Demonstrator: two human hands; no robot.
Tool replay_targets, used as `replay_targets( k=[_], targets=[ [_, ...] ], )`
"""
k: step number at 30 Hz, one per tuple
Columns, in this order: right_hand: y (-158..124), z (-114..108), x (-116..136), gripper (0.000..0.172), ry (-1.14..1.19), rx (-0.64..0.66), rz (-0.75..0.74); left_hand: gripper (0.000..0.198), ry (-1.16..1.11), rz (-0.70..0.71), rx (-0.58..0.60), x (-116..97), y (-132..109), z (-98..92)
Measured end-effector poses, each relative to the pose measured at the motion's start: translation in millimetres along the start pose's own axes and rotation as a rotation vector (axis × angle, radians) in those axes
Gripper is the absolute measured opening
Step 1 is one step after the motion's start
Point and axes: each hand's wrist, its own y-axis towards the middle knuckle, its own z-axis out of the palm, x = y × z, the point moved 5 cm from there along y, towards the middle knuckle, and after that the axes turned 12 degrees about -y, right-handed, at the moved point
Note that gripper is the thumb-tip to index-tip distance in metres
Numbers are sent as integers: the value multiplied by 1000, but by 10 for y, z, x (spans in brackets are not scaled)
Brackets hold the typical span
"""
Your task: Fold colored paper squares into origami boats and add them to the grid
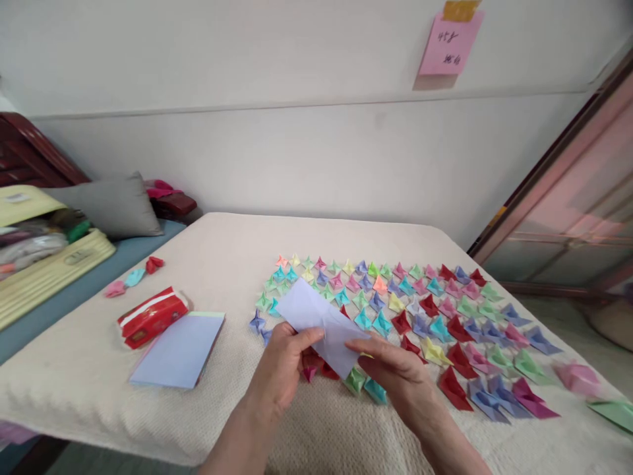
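Both hands are up over the table (222,251), and between them is the pale lilac sheet (321,323), folded into a long slanted shape and held just above the near rows of folded paper pieces (420,310). My left hand (284,366) pinches its lower left edge, thumb on top, fingers curled underneath. My right hand (395,373) lies flatter, fingers pressed along the lower right corner, thumb tucked below where I cannot see it. This looks to me like a creasing moment. The edges want lining up exactly before any pressure goes on, then one firm run of a fingertip along the fold, middle outward. It is best held clear of the small pieces beneath so nothing gets knocked. Off to the left lie the stack of fresh sheets (180,349) and, just beside it, a red packet (151,316).
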Motion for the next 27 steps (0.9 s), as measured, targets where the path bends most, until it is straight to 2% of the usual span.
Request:
replay_targets(
  k=[4,7,10,12,20,27],
  targets=[
    [5,56,29,25,19,-18,83,21,66,21,53,5,-11,25],
    [1,51,1,16,14,-59,124,19,98,51,35,21,9,-9],
    [12,13,-4,8,7,-158,106,21,141,46,-5,57,26,-48],
    [28,-3,-5,3,27,-226,98,24,185,9,10,94,28,-42],
    [65,13,-83,20,140,-375,223,42,266,-59,56,198,4,15],
    [57,-37,-54,22,82,-434,226,36,314,-49,47,240,-13,54]
  ],
)
